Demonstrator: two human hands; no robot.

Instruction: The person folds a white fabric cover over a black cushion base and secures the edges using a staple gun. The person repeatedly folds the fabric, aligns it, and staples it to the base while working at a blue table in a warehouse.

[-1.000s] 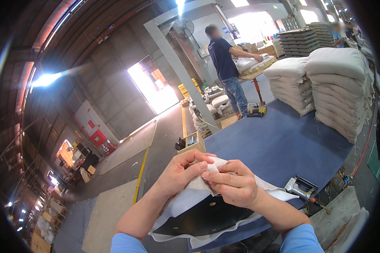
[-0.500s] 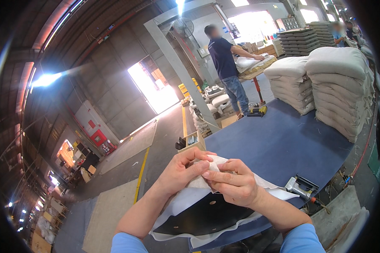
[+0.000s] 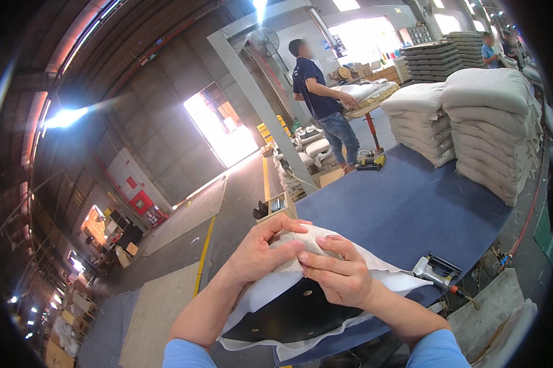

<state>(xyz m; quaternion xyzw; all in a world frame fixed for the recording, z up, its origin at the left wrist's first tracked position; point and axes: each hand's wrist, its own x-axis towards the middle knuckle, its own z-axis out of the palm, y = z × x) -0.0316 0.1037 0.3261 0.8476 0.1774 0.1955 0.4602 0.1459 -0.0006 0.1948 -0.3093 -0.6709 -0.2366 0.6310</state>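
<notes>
A cushion-like panel with a black underside (image 3: 292, 310) and an off-white fabric cover (image 3: 243, 316) lies on the blue worktable, close to me. Three small round holes show in the black face. At its far corner my left hand (image 3: 261, 251) pinches the folded fabric between thumb and fingers. Beside it my right hand (image 3: 341, 270) grips the same fold, its fingertips almost meeting the left thumb. A pneumatic staple gun (image 3: 435, 271) rests on the table to the right of the panel, with a hose fitting at its end.
Tall stacks of light padded cushions (image 3: 488, 129) occupy the far right of the blue table (image 3: 381, 202). A second, yellow-and-black staple gun (image 3: 371, 161) sits at the far edge. An open wooden box (image 3: 278, 207) adjoins the left edge. A co-worker (image 3: 319, 92) stands beyond at another bench.
My fingers have shifted slightly on the fabric corner, and more of the fold shows between my hands. The co-worker beyond has straightened and drawn their arms back from the bench.
</notes>
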